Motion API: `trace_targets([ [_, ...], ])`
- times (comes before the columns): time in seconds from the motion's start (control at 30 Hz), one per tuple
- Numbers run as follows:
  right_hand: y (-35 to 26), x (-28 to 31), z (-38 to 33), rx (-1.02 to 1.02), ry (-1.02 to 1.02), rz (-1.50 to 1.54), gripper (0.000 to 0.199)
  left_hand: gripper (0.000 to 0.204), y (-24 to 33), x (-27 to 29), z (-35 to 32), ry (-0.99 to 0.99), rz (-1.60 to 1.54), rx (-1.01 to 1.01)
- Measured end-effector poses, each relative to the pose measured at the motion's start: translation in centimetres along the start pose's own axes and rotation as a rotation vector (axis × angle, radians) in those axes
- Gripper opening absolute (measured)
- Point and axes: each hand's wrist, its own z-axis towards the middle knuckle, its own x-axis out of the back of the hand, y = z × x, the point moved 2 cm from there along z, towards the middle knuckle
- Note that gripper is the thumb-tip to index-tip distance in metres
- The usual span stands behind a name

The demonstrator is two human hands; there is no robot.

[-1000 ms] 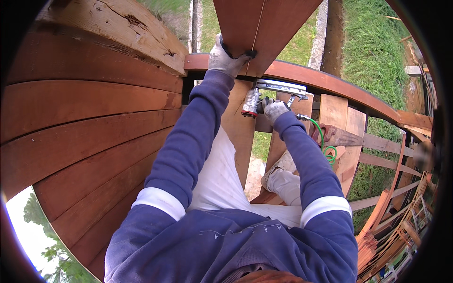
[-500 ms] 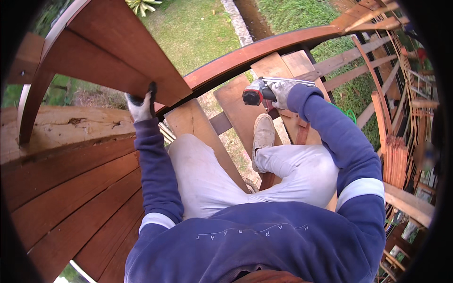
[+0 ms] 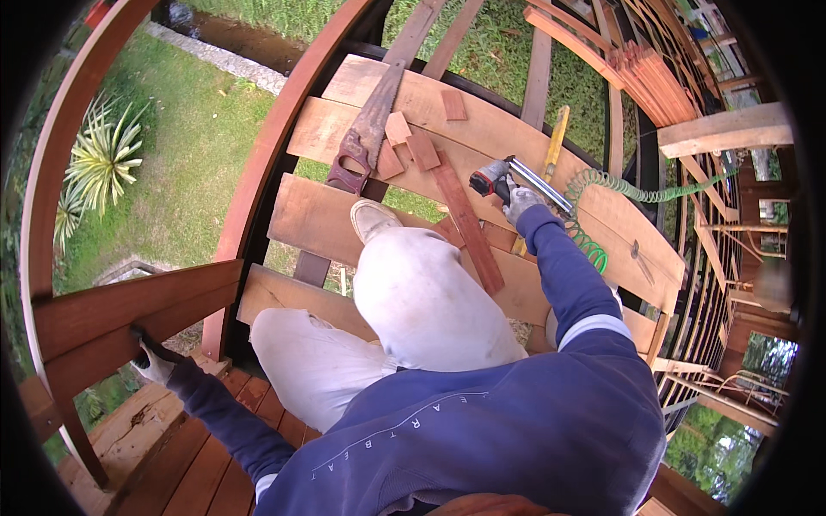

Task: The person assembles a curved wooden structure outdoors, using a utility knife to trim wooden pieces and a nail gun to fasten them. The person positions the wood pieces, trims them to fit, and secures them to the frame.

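My right hand, in a pale work glove, grips a nail gun with a red and black head and a long silver magazine. It hovers over the pale scaffold planks. A green coiled air hose runs beside the magazine and off to the right. At the left, my gloved left hand is closed on the lower edge of a red-brown board, with a dark fingertip on its face. Part of that hand is hidden by the board.
A handsaw, several offcuts, a narrow red-brown strip and a yellow spirit level lie on the planks. Gaps between planks show grass below. A curved beam borders the far left side. Stacked slats stand at the far right.
My view has swung right, bringing the saw, offcuts and hose into sight. The nail gun stays in my right hand, and my left hand remains at the board. My legs have shifted.
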Motion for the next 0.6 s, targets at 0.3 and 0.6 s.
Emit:
trace_targets([
  [0.3,5.5,-10.9,-7.7,-0.194,0.001,-0.122,0.069,0.051,1.7,-0.1,0.0,-0.103,0.129,-0.064],
  [0.6,12.9,-15.0,-7.8,-0.878,0.160,0.387,0.076,0.049,-0.1,1.0,1.1,-0.084,0.064,0.011],
])
